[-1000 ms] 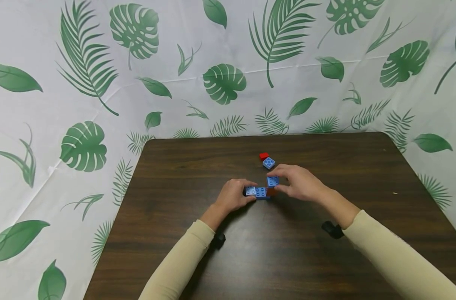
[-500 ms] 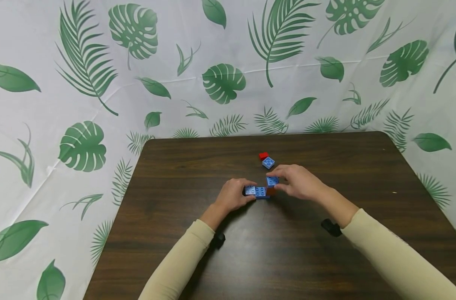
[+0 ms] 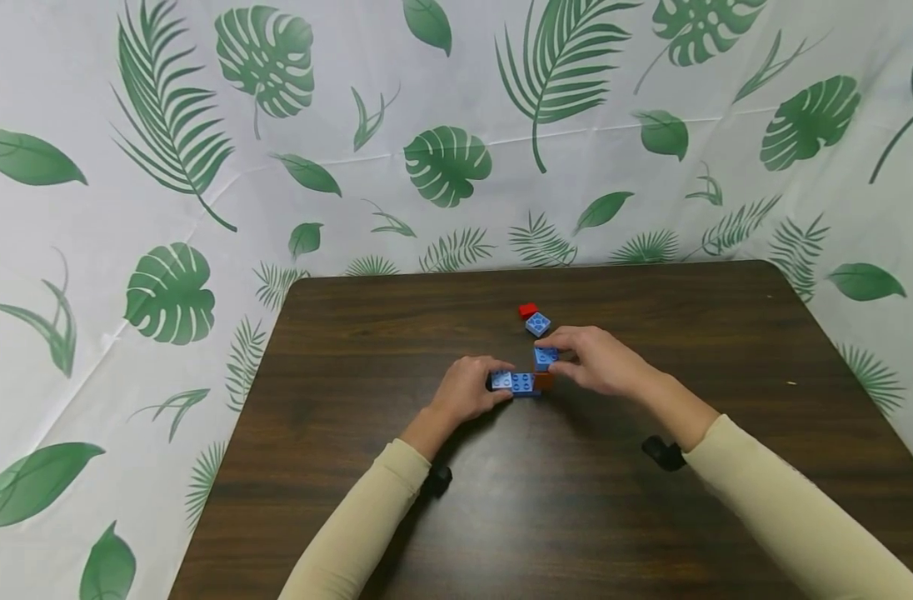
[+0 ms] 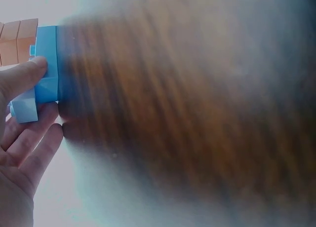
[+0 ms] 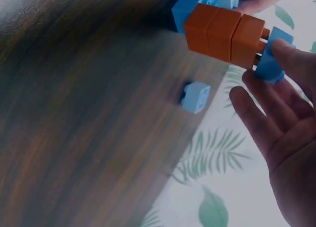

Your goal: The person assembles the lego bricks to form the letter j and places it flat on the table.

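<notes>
On the dark wooden table (image 3: pixel 501 517), my left hand (image 3: pixel 494 385) grips one end of a long blue brick (image 3: pixel 518 382); its fingers (image 4: pixel 24 76) curl round that blue brick (image 4: pixel 47 64). An orange brick (image 3: pixel 545 381) joins the long brick's right end. My right hand (image 3: pixel 557 356) pinches a small blue brick (image 3: pixel 546 357) that sits on the orange brick (image 5: pixel 224 34). In the right wrist view the thumb and fingers (image 5: pixel 296 56) hold the small blue brick (image 5: pixel 274 61) against the orange one's end.
A loose small blue brick (image 3: pixel 537 323) and a red brick (image 3: pixel 527 310) lie just beyond the hands; the loose blue brick (image 5: pixel 196 96) also shows in the right wrist view. A leaf-print cloth (image 3: pixel 441 158) backs and flanks the table.
</notes>
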`<state>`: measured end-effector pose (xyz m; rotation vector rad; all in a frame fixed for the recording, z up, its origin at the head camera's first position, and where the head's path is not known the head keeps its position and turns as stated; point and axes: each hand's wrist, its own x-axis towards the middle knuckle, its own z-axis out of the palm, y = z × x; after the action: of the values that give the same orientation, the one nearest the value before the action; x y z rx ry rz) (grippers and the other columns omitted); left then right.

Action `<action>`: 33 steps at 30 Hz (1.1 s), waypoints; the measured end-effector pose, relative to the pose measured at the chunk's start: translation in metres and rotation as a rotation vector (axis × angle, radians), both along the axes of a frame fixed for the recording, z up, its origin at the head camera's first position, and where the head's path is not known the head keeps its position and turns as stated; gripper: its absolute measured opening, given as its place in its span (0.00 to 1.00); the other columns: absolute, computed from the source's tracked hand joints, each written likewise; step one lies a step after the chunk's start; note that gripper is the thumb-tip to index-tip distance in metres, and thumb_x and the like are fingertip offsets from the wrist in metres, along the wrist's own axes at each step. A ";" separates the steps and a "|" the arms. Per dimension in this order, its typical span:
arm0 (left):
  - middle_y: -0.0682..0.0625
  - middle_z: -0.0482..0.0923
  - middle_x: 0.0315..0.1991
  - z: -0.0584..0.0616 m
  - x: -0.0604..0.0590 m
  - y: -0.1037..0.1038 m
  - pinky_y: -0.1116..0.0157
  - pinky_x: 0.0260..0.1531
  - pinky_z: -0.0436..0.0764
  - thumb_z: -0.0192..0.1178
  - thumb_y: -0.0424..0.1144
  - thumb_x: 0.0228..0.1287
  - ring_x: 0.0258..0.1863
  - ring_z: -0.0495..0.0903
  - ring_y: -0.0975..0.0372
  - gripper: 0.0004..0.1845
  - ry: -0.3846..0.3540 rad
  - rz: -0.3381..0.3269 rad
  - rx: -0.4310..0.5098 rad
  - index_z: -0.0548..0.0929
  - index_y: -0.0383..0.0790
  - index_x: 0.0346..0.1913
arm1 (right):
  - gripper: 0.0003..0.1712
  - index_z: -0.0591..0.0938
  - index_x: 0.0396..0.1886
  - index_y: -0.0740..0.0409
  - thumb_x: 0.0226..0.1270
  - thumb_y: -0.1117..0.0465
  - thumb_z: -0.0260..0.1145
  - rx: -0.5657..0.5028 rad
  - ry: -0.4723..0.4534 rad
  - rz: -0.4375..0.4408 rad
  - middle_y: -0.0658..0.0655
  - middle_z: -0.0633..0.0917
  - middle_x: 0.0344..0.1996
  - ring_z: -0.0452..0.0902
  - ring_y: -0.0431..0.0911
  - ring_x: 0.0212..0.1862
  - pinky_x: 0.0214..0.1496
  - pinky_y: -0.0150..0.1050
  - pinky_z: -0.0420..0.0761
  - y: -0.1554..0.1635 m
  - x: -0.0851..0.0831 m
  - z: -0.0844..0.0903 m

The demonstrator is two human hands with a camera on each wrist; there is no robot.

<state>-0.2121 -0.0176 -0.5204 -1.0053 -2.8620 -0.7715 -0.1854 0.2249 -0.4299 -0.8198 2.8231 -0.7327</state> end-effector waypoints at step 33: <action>0.56 0.84 0.45 -0.001 0.000 0.001 0.63 0.45 0.77 0.69 0.52 0.55 0.41 0.80 0.66 0.21 -0.004 0.003 -0.004 0.84 0.53 0.52 | 0.25 0.81 0.58 0.50 0.59 0.57 0.72 0.083 0.041 -0.032 0.50 0.84 0.48 0.79 0.42 0.41 0.48 0.46 0.80 -0.006 0.003 0.004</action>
<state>-0.2123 -0.0171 -0.5214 -1.0008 -2.8688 -0.7696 -0.1821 0.2191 -0.4258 -0.7870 2.8876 -0.6046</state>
